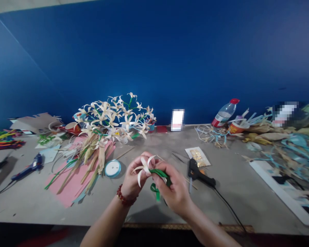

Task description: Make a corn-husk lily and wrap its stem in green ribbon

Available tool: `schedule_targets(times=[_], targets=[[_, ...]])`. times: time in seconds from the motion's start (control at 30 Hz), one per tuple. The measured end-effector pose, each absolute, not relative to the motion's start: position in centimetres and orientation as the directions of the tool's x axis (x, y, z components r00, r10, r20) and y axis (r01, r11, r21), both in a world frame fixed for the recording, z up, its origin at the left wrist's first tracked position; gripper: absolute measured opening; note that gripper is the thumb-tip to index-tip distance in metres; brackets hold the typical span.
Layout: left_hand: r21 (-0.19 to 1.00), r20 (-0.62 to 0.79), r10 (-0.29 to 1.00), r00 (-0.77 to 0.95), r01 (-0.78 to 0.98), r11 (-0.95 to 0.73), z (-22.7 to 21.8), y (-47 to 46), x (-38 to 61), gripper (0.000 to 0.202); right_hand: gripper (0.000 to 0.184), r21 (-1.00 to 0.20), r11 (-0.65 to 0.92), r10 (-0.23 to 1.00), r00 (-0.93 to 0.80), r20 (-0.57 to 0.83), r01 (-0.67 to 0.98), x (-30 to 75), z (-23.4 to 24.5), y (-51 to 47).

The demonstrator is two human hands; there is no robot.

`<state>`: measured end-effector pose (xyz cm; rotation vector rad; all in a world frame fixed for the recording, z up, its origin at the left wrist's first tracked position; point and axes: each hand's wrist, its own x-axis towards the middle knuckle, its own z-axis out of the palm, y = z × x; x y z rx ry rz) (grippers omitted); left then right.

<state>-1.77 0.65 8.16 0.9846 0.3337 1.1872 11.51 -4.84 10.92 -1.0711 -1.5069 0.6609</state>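
Observation:
Between the fingers of my left hand [134, 173] is a white artificial flower [145, 166] with narrow, curling petals. My right hand [175, 187] pinches green tape [158, 172] close behind the flower head, where the stem lies; fingers partly hide it. A loose loop of the tape hangs below the hands. Just left of my hands lies a white and blue spool [112, 168]. To the right, a black glue gun [199, 174] rests on the table. Beyond my hands stands a bunch of similar white flowers [127, 120] on green stems.
A blue glue gun [31, 168] lies at the left, near pink paper [67, 193] under dried husks. Behind the black glue gun is a packet of gold bits [197, 156]. A plastic bottle [224, 115], an orange cup [238, 127] and a white power strip [275, 199] are at the right.

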Motion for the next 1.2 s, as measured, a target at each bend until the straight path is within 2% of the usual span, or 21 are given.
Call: schedule_targets(times=[0.13, 0.23, 0.3, 0.37, 0.43, 0.5, 0.63, 0.83, 0.93, 1.0, 1.13, 1.2], targets=[[0.799, 0.157, 0.943, 0.293, -0.599, 0.053, 8.1, -0.3, -1.3, 0.019, 0.017, -0.666, 0.578, 0.768, -0.041, 0.639, 0.472, 12.0, 10.2, -4.9], [0.807, 0.145, 0.959, 0.245, -0.590, 0.029, 7.8, -0.6, -1.2, 0.021, 0.018, -0.637, 0.593, 0.749, -0.047, 0.661, 0.492, 12.1, 10.0, -4.9], [0.818, 0.152, 0.961, 0.233, -0.575, 0.010, 7.6, -0.6, -1.3, 0.024, 0.013, -0.709, 0.554, 0.794, -0.020, 0.608, 0.436, 12.0, 10.1, -4.9], [0.826, 0.163, 0.960, 0.227, -0.564, -0.007, 7.4, -0.5, -1.4, 0.024, 0.008, -0.823, 0.467, 0.867, 0.014, 0.498, 0.323, 11.9, 10.3, -4.9], [0.828, 0.181, 0.955, 0.235, -0.561, -0.019, 7.3, -0.2, -1.4, 0.021, 0.012, -0.926, 0.339, 0.937, 0.031, 0.348, 0.167, 11.8, 10.6, -4.8], [0.826, 0.199, 0.940, 0.277, -0.563, -0.009, 7.1, 0.0, -1.5, 0.018, 0.019, -0.978, 0.208, 0.978, 0.008, 0.208, 0.002, 11.7, 10.9, -4.6], [0.830, 0.215, 0.911, 0.352, -0.557, 0.019, 7.1, 0.5, -1.8, 0.021, 0.029, -0.979, 0.079, 0.996, -0.028, 0.086, -0.187, 11.7, 11.4, -4.4], [0.830, 0.277, 0.883, 0.378, -0.557, -0.022, 7.7, 0.7, -2.0, 0.016, 0.034, -0.971, 0.087, 0.996, 0.041, 0.080, -0.224, 11.5, 11.0, -4.5], [0.811, 0.291, 0.874, 0.388, -0.584, -0.010, 7.8, 0.5, -1.9, 0.019, 0.033, -0.969, 0.117, 0.993, 0.046, 0.109, -0.215, 11.2, 10.5, -4.7], [0.792, 0.296, 0.886, 0.358, -0.611, -0.018, 7.7, 0.3, -1.6, 0.021, 0.028, -0.971, 0.184, 0.982, 0.062, 0.177, -0.152, 11.1, 10.1, -4.8], [0.777, 0.277, 0.923, 0.266, -0.628, -0.052, 7.7, -0.3, -1.1, 0.027, 0.009, -0.896, 0.420, 0.893, 0.109, 0.436, 0.142, 10.9, 9.3, -4.8], [0.771, 0.251, 0.942, 0.222, -0.634, -0.056, 7.7, -0.8, -1.1, 0.027, 0.009, -0.814, 0.511, 0.826, 0.101, 0.554, 0.276, 10.9, 9.1, -5.0]])
